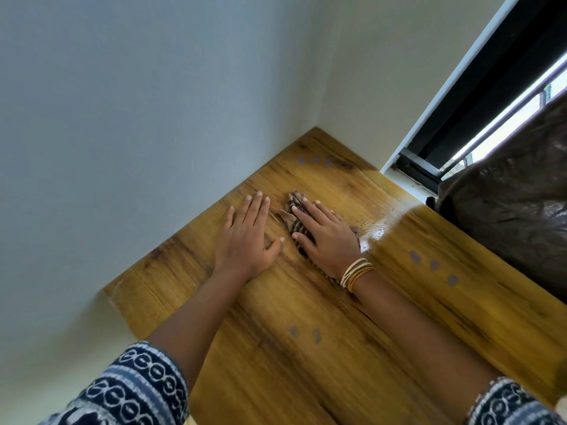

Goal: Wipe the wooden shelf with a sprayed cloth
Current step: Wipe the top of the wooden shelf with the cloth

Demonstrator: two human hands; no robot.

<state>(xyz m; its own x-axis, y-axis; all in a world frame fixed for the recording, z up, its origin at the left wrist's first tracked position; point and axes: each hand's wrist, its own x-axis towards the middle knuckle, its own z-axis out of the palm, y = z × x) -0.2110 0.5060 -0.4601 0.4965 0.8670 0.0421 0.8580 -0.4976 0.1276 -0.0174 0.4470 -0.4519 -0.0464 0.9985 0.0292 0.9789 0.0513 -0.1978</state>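
The wooden shelf (337,302) fills the lower middle of the view, its far corner set into the walls. My right hand (328,237) lies flat on a striped brown cloth (294,199), pressing it against the wood; only the cloth's edges show beyond the fingers and by the wrist. My left hand (245,237) rests flat on the bare shelf just left of the cloth, fingers slightly apart, holding nothing. A wet glossy patch (377,222) shines on the wood right of the cloth.
Pale walls (153,118) close the shelf on the left and behind. A window frame (460,124) runs along the right, and a dark plastic bag (515,210) sits on the shelf's right side. Small grey marks (434,265) dot the wood.
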